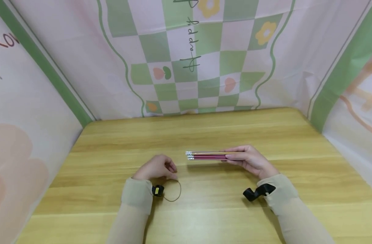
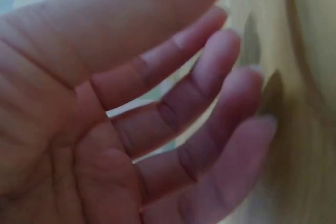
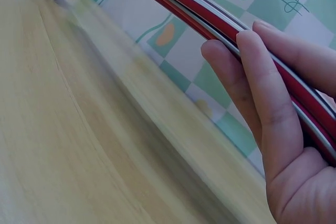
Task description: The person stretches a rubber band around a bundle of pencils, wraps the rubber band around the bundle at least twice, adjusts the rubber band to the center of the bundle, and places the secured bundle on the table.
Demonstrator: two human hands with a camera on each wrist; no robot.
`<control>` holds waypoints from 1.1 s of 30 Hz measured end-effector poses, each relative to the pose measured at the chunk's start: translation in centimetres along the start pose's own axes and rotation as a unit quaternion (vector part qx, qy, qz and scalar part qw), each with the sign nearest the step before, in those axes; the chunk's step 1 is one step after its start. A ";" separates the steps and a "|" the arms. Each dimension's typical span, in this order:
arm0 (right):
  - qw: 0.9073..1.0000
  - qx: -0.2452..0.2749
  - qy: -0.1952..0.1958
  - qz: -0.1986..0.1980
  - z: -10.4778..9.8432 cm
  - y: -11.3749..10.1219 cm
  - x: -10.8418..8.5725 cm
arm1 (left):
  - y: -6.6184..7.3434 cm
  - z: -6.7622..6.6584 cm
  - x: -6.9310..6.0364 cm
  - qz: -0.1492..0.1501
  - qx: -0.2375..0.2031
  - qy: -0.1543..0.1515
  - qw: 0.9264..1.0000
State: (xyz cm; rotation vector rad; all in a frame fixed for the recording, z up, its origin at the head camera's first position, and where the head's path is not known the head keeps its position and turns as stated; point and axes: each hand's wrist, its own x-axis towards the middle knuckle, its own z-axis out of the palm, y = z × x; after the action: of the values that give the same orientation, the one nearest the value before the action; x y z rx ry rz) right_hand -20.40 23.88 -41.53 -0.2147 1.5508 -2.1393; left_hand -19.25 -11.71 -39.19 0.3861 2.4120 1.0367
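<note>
- Your right hand (image 1: pixel 250 161) pinches a bundle of pencils (image 1: pixel 208 157) between thumb and fingers, gripping it near the end on its 3 o'clock side.
- The pencils lie side by side, roughly level, above the worktop (image 1: pixel 201 213); red-pink, yellowish and silvery-white lengths show among them.
- Their silvery ferrule ends (image 1: pixel 189 156) point to 9 o'clock, towards your left hand (image 1: pixel 156 166), and stand apart from it.
- Your left hand is relaxed, its fingers loosely bent and slightly spread, with nothing in the palm in the left wrist view; the thumb's tip is cut off there.
- A thin brown loop (image 1: pixel 180 191) lies just beside your left fingertips, at about 5 o'clock from that hand and 7 o'clock from the ferrule ends. Whether a fingertip touches it, you cannot tell.
- You wear beige sleeves (image 1: pixel 136 198) on both arms, with a black wrist mount (image 1: pixel 157 190) at your left cuff, at 6 o'clock from the hand, and a black strap (image 1: pixel 259 192) at your right cuff.
- At 12 o'clock, beyond the worktop's far edge, hangs a green-and-white checked cloth (image 1: pixel 208 40) with the word "Happy"; more printed cloth (image 1: pixel 51 112) flanks the worktop at 10 and 2 o'clock.
</note>
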 end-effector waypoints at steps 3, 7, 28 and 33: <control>1.000 0.004 -0.003 -0.002 -0.1 0.0 0.0 | 0.1 0.3 -0.1 -0.016 0.029 0.001 0.999; 1.000 0.007 -0.006 -0.006 -0.1 0.1 0.0 | 0.0 0.8 -0.1 -0.020 0.066 0.002 0.998; 1.000 0.003 -0.001 -0.002 -0.1 0.4 0.1 | -1.4 0.2 1.0 0.038 -0.164 -0.021 0.986; 1.000 0.007 -0.005 -0.002 0.0 0.3 0.0 | -1.1 0.0 1.0 0.045 -0.259 -0.041 0.964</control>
State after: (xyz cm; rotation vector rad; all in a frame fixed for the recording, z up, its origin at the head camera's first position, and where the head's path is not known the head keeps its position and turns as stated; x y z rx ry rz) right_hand -20.37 23.82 -41.80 -0.2236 1.5314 -2.1481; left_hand -20.15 -12.00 -40.31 0.3445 1.9636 1.5999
